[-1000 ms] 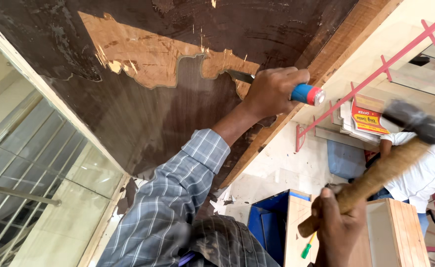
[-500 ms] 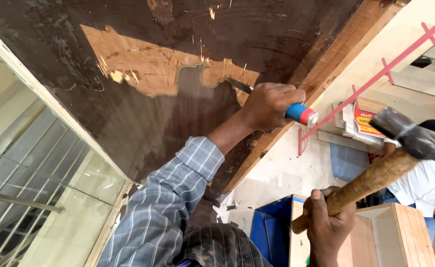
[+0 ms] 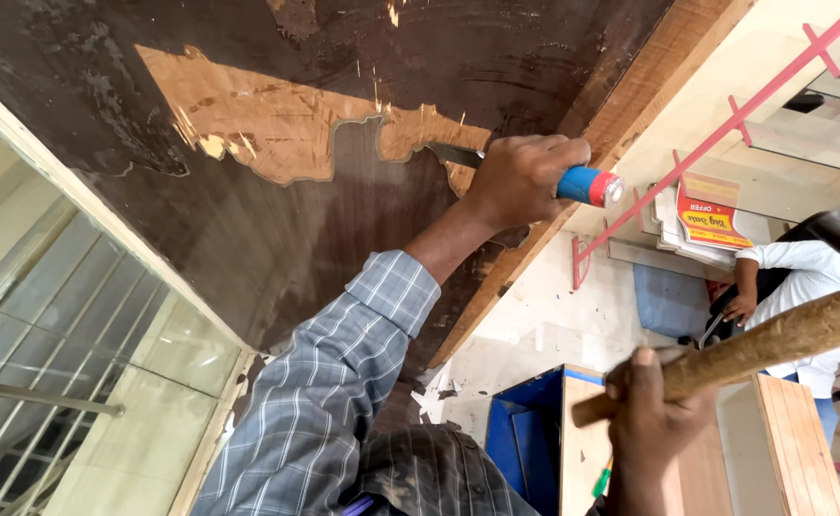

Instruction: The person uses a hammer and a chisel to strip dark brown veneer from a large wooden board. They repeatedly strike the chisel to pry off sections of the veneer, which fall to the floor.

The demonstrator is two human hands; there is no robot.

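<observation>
Dark brown veneer covers the wooden panel (image 3: 276,239), except for a ragged patch of bare pale wood (image 3: 267,119) where the top layer is gone. The left hand (image 3: 520,177) is wrapped tight around a chisel (image 3: 534,172) with a blue handle and a red-and-white butt end; the steel blade lies flat against the panel, its tip at the edge of the bare patch, where dark veneer meets pale wood. The left arm wears a blue-grey checked sleeve (image 3: 334,382).

The right hand (image 3: 654,416) is closed around the lower end of a hammer (image 3: 773,334) with a rough wooden handle. The handle slants up to the right, and the dark metal head sits at the frame's right edge, well apart from the chisel's butt.

Below the panel's wooden edge strip (image 3: 630,105), another person in a white shirt (image 3: 807,277) crouches near a blue box (image 3: 525,430) and pale wooden boards (image 3: 797,449). A glass pane (image 3: 76,382) fills the lower left.
</observation>
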